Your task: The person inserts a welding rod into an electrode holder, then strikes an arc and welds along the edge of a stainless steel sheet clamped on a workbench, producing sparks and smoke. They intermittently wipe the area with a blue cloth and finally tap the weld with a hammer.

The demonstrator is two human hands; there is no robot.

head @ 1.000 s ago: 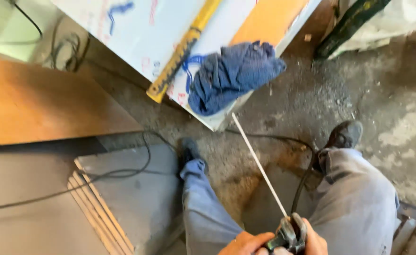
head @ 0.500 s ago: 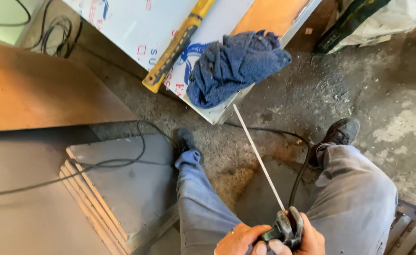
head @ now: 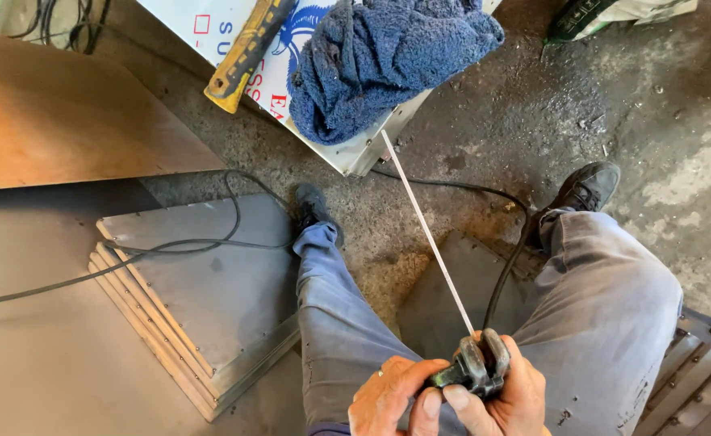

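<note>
Low in the view, both hands meet on a dark metal electrode holder [head: 475,367]. My right hand [head: 505,400] wraps around its grip, and my left hand [head: 388,396] touches its left side with thumb and fingers. A thin pale welding rod [head: 428,234] is clamped in the holder's jaws and points up and away toward a white box [head: 355,153]. A black cable [head: 505,266] runs from the holder over the concrete floor. My legs in grey-blue trousers and dark shoes frame the hands.
A crumpled blue towel [head: 380,64] and a yellow-handled tool [head: 246,52] lie on the white box. Stacked grey metal sheets [head: 202,299] sit at my left with a black cable [head: 170,246] across them. A wooden board [head: 57,121] lies at left.
The view has shifted so the box and towel sit higher in frame. My hands stay on the holder, and my left hand has come further into view beside it.
</note>
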